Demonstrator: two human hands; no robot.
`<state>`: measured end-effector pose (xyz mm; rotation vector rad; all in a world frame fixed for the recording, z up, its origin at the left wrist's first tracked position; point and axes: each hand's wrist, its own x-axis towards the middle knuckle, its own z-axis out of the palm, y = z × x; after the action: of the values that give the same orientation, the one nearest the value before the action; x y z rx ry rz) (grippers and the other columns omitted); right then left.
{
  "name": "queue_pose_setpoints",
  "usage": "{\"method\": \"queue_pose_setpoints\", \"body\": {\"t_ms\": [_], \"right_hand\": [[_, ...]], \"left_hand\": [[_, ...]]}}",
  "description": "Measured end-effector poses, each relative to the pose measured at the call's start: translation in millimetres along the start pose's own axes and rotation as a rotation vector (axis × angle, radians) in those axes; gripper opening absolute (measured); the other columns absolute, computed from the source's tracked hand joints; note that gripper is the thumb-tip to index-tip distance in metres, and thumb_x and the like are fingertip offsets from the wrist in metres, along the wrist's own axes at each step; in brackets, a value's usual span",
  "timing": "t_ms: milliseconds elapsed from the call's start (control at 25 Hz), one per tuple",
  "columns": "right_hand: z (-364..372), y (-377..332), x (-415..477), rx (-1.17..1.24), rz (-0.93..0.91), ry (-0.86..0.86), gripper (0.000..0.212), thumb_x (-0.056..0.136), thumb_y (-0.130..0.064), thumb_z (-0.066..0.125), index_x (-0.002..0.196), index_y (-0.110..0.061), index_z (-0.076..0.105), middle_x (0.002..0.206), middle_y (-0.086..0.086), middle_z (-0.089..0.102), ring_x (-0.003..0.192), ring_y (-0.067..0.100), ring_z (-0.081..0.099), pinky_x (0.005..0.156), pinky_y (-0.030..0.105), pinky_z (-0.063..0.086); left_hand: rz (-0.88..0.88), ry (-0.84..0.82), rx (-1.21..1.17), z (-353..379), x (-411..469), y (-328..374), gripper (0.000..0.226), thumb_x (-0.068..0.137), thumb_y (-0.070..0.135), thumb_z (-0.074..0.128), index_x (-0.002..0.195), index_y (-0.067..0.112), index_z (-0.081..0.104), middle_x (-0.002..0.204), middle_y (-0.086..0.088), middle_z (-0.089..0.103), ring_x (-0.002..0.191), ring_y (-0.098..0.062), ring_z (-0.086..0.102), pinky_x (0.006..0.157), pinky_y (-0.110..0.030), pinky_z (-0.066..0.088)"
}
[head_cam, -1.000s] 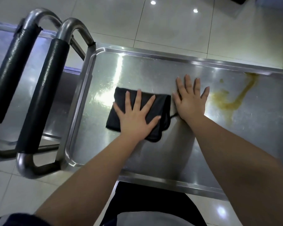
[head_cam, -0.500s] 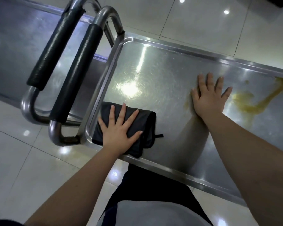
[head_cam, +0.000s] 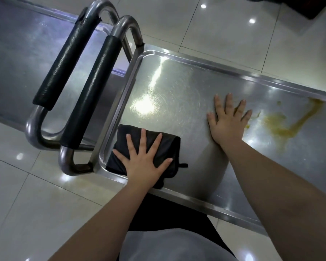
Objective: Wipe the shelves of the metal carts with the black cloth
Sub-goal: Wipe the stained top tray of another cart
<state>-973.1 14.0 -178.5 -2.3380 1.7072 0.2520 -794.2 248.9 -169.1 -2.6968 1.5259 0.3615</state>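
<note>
The black cloth (head_cam: 167,146), folded into a thick pad, lay under my left hand (head_cam: 143,164) in the near corner of the metal cart's top shelf (head_cam: 177,87), close against the rim. My left fingers (head_cam: 142,140) were spread wide and straight, pressing it flat and pinching nothing. To the right of those fingers, well apart, my right hand (head_cam: 227,125) rested bare on the steel, its fingers also spread. Just beyond my right little finger ran a yellowish-brown smear (head_cam: 282,129), unwiped. Left of my left fingers stood two black-padded handles (head_cam: 87,91), and past them a second cart's shelf (head_cam: 17,59).

To wipe well, I judged, I should spread my palm's weight evenly over the pad and sweep in overlapping strokes from this corner toward the smear. I should lift my right hand clear before the cloth reached it, then turn to a fresh fold after the stain.
</note>
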Motion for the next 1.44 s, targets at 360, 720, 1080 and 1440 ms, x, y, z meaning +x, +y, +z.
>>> {"method": "queue_pose_setpoints", "body": {"t_ms": [360, 720, 1080, 1440], "right_hand": [[7, -2, -1, -0.001, 0.022, 0.056, 0.062, 0.095, -0.062, 0.01, 0.152, -0.044, -0.007, 0.164, -0.001, -0.004, 0.147, 0.041, -0.012, 0.115, 0.06, -0.01], [6, -6, -2, -0.033, 0.048, 0.045, 0.063, 0.094, -0.063, 0.007, 0.153, -0.044, -0.006, 0.164, -0.002, -0.007, 0.147, 0.039, -0.015, 0.115, 0.06, -0.012], [5, -2, -2, -0.005, 0.014, 0.045, 0.063, 0.094, -0.064, 0.008, 0.152, -0.044, -0.006, 0.164, -0.004, -0.008, 0.147, 0.039, -0.014, 0.115, 0.06, -0.011], [-21, 36, -1, 0.078, -0.151, -0.065, 0.064, 0.092, -0.066, 0.014, 0.153, -0.047, 0.006, 0.164, -0.006, -0.002, 0.149, 0.032, -0.01, 0.114, 0.06, -0.01]], "left_hand": [[0.036, 0.005, -0.029, -27, 141, 8, 0.084, 0.072, 0.093, 0.018, 0.146, 0.058, 0.004, 0.164, 0.008, -0.011, 0.146, -0.043, -0.012, 0.099, -0.081, 0.0], [0.121, -0.024, -0.03, -43, 248, 47, 0.083, 0.071, 0.094, 0.011, 0.145, 0.06, -0.005, 0.163, 0.007, -0.014, 0.146, -0.04, -0.016, 0.099, -0.079, -0.008], [0.122, 0.007, 0.027, -10, 34, -35, 0.085, 0.076, 0.09, 0.024, 0.15, 0.054, 0.006, 0.165, 0.006, -0.005, 0.148, -0.041, -0.008, 0.098, -0.081, 0.006], [0.076, -0.037, 0.081, -6, -3, -49, 0.085, 0.074, 0.091, 0.017, 0.149, 0.056, 0.0, 0.164, 0.007, -0.01, 0.148, -0.038, -0.013, 0.1, -0.081, 0.007]]}}
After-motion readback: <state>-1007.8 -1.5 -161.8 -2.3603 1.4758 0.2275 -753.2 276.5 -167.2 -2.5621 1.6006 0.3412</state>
